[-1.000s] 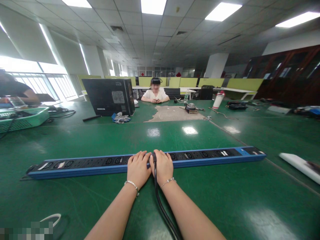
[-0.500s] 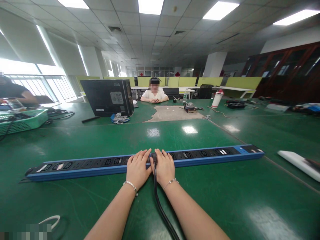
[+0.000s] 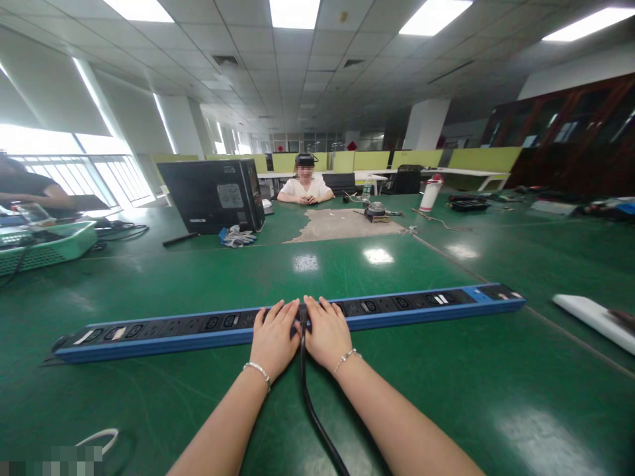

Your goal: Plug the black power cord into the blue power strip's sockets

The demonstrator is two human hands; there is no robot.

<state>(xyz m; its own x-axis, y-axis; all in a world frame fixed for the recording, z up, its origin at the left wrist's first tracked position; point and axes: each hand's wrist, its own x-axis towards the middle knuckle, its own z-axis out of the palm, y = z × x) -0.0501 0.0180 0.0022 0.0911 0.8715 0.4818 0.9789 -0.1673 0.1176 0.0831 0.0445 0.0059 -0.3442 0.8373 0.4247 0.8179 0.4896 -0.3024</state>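
Observation:
A long blue and black power strip [image 3: 183, 330] lies across the green table, its sockets facing up. At its middle a black plug [image 3: 303, 313] stands at the strip, and its thick black cable [image 3: 308, 403] runs down toward me. My left hand [image 3: 276, 336] rests on the strip just left of the plug, fingers pointing forward. On the other side my right hand [image 3: 327, 332] lies over the strip, its thumb side against the plug. Whether either hand grips the plug is hard to tell, as the thumbs are partly hidden.
Beyond the strip stand a black computer case [image 3: 208, 198] and gloves [image 3: 237, 236]. A green basket [image 3: 54, 250] is at the left, a white object [image 3: 590, 320] at the right. Across the table sits a person [image 3: 305, 188]; another is at far left.
My right hand has shifted slightly and turned a little outward at the wrist. The plug and cable have moved slightly left, and the plug looks more upright between my hands.

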